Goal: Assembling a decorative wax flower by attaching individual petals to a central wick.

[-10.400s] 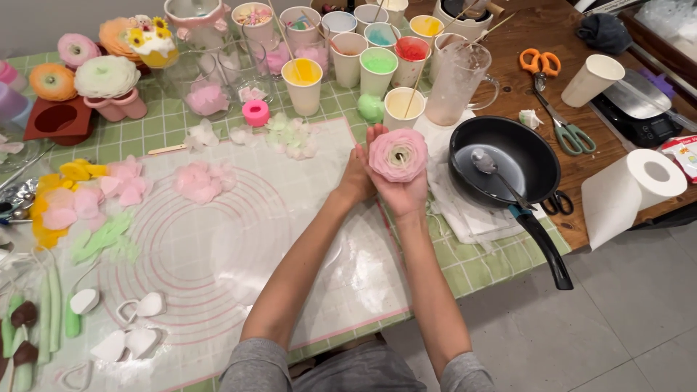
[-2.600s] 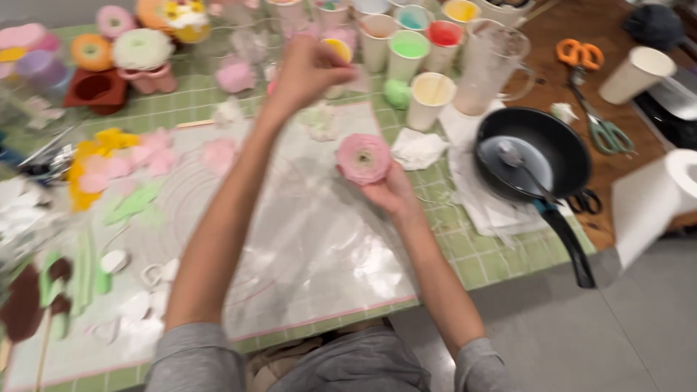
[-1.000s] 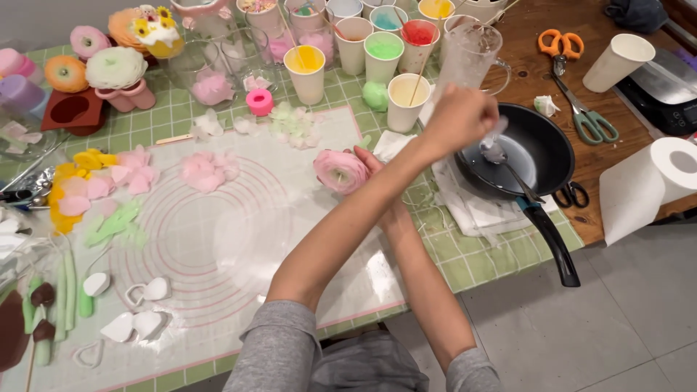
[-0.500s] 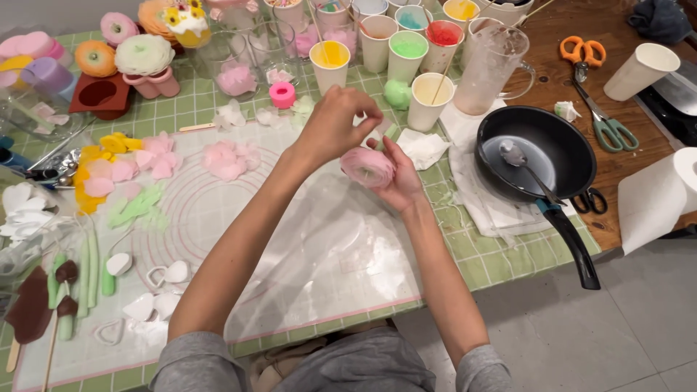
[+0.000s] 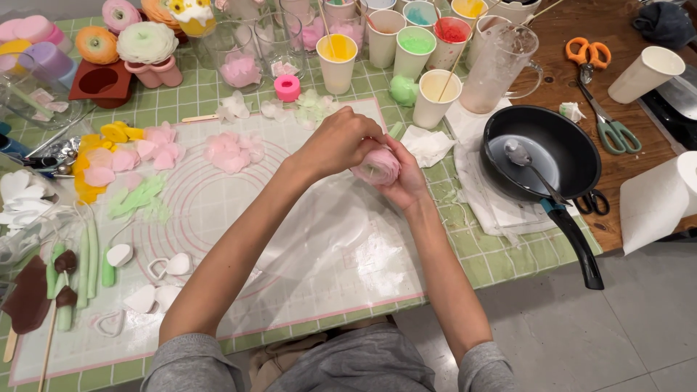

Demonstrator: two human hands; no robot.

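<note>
Both my hands meet above the white silicone mat (image 5: 239,239) on a pink layered wax flower (image 5: 377,167). My right hand (image 5: 406,181) cups the flower from below and behind. My left hand (image 5: 337,141) lies over its near-left side with the fingers pressed on the petals. Loose pink petals (image 5: 232,151) lie on the mat just left of my hands.
A black pan (image 5: 541,156) with a spoon sits to the right on white paper. Paper cups of coloured wax (image 5: 337,62) stand behind. Scissors (image 5: 599,87), a paper towel roll (image 5: 661,199), finished flowers (image 5: 145,43) and green stems (image 5: 87,261) surround the mat.
My left hand came back from the pan on the right and closed onto the flower. The flower stays in my right hand, tilted slightly.
</note>
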